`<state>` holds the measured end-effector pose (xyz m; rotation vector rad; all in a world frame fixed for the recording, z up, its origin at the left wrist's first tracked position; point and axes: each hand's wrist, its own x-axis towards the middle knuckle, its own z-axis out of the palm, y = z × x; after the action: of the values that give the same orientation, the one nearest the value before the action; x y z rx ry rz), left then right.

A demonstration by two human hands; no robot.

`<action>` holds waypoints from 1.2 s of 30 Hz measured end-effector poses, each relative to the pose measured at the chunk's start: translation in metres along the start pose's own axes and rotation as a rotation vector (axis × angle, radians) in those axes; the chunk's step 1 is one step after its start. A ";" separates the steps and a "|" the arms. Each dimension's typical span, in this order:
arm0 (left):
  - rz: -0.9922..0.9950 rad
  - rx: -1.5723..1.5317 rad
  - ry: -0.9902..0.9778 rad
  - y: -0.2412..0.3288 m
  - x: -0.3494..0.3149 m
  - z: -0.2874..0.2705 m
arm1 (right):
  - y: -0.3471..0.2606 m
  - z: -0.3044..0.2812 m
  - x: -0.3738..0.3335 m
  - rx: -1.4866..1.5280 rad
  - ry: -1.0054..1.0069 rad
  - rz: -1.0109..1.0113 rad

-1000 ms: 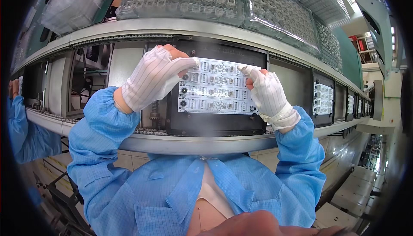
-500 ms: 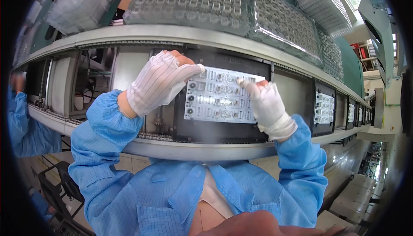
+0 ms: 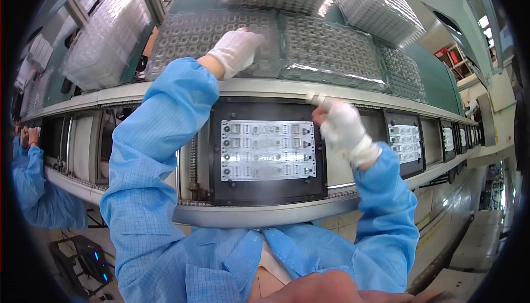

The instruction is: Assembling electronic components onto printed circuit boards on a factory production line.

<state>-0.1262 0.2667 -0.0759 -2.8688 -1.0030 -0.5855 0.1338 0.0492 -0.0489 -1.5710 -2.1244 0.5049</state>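
My left hand (image 3: 238,52), in a white glove with bare fingertips, reaches over a clear plastic tray (image 3: 187,41) of small parts in many pockets. Its fingers are blurred and partly hidden, so their grip does not show. My right hand (image 3: 343,128), also gloved, hovers near the conveyor's far rail, right of a white circuit board panel (image 3: 268,157). Its fingers are curled and drawn together; anything between them is too blurred to name. The panel has several rows of components and lies flat in a black carrier frame (image 3: 270,192); neither hand touches it.
Another clear tray (image 3: 334,46) adjoins on the right, with stacked trays (image 3: 381,8) behind. The conveyor's near rail (image 3: 265,214) runs across in front of me. More carriers with boards (image 3: 406,140) line the conveyor to the right. A co-worker's blue sleeve (image 3: 27,168) shows at far left.
My left hand has moved from the panel up and away to the clear tray. My right hand has lifted off the panel toward the far rail. The view has shifted, showing more of the trays.
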 end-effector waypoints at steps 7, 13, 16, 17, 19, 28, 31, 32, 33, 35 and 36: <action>0.002 -0.139 0.078 -0.011 -0.011 -0.018 | 0.078 -0.031 0.100 -0.345 0.372 -0.067; 0.022 -0.394 0.073 0.071 -0.078 -0.086 | 0.105 -0.032 0.131 -0.524 0.223 0.039; 0.046 -0.350 -0.026 0.104 -0.118 -0.090 | 0.105 -0.040 0.126 -0.507 0.256 0.022; 0.053 -0.318 -0.030 0.111 -0.130 -0.088 | 0.105 -0.042 0.129 -0.475 0.282 0.016; 0.064 -0.291 -0.016 0.122 -0.147 -0.081 | 0.105 -0.038 0.125 -0.416 0.371 -0.022; 0.058 -0.251 -0.177 0.139 -0.167 -0.067 | 0.026 0.004 0.033 -0.060 0.368 -0.092; 0.053 -0.184 -0.194 0.144 -0.166 -0.066 | 0.028 0.015 0.012 -0.014 0.413 -0.179; 0.049 -0.190 -0.184 0.145 -0.167 -0.065 | 0.027 0.018 0.008 0.019 0.417 -0.175; 0.049 -0.186 -0.192 0.145 -0.166 -0.065 | 0.026 0.019 0.005 0.015 0.410 -0.172; 0.045 -0.109 -0.277 0.150 -0.164 -0.065 | 0.033 0.024 -0.001 0.038 0.414 -0.145; 0.047 -0.109 -0.284 0.150 -0.163 -0.065 | 0.036 0.026 -0.004 0.055 0.415 -0.121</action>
<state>-0.1738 0.0408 -0.0637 -3.1266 -0.9581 -0.2392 0.1488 0.0554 -0.0905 -1.3664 -1.8547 0.1744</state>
